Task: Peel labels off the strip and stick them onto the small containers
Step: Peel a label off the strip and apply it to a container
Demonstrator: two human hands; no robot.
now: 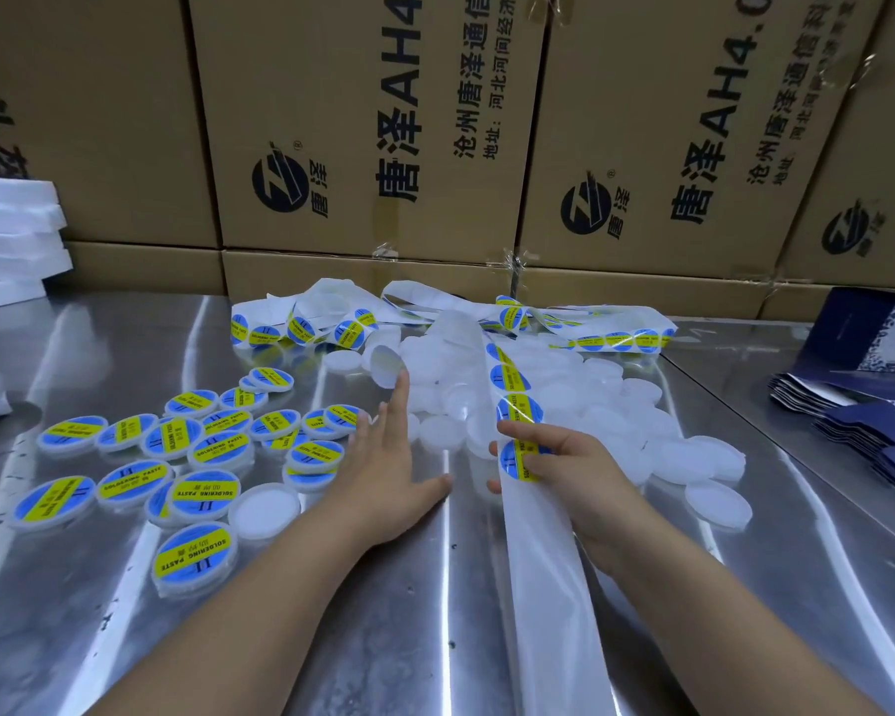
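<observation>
Two hands over a steel desk [332, 638]. Left hand [388, 457]: palm down, fingers [401, 400] straight and spread, released, holding nothing; index tip just beside a tilted blank container [386, 365]. Right hand [564, 467]: fingers curled, pinching the label strip [538, 560] at a blue-and-yellow label [518, 459].

Strip runs from the near edge of the desk, through that grip, up over the heap of blank white containers [590, 400], towards a tangle of strip [332, 317] at the back, by the boxes.

Labelled containers [177, 457], marked "SOLDERING PASTE", lie scattered left of the left hand, some overlapping; one unlabelled white container [264, 509] sits among them.

Behind: stacked cardboard boxes [357, 121] printed with Chinese text. Far left: white foam sheets [11, 235], stacked. Right: dark blue flat-folded cartons [869, 421] in a pile, well apart from the labelled containers
</observation>
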